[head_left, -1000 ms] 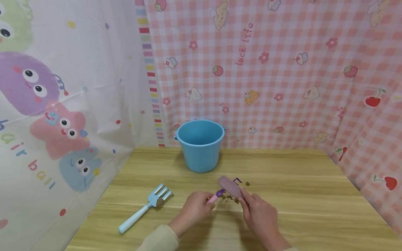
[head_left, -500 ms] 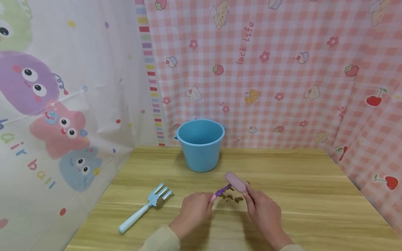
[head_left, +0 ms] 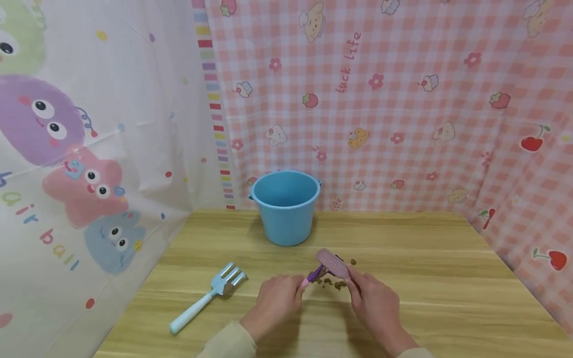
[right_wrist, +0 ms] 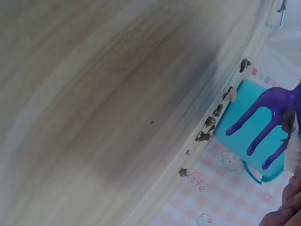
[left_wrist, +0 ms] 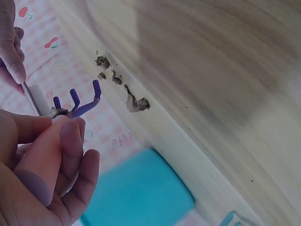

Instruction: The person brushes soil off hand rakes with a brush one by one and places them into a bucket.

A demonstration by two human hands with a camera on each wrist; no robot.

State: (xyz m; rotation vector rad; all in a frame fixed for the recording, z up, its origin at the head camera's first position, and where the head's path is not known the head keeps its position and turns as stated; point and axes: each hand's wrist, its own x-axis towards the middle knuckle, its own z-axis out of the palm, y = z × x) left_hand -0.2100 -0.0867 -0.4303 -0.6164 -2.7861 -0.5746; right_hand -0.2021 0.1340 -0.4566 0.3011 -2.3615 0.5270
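Note:
My left hand [head_left: 279, 298] grips the pink handle of a small hand rake [left_wrist: 83, 107] with purple prongs. In the left wrist view the fingers curl round that handle and the prongs point upward. My right hand [head_left: 376, 303] pinches a brush [head_left: 332, 262] with a dimpled mauve back. Its white bristles [right_wrist: 292, 146] lie against the rake's purple head in the right wrist view, where a bit of brown dirt clings. From the head view the brush covers most of the prongs. Brown dirt clumps [head_left: 338, 285] are scattered on the table below the two tools.
A light blue bucket [head_left: 287, 221] stands behind the hands, near the back of the wooden table [head_left: 438, 278]. To the left lies a pale blue garden fork [head_left: 192, 312] with a brown clump at its tines. Printed cloths [head_left: 403, 114] hang at the back and sides.
The brush moves up and to the right along the rake, then slightly back left and down. The rake's prongs show less from behind the brush now. Bucket and fork stay put.

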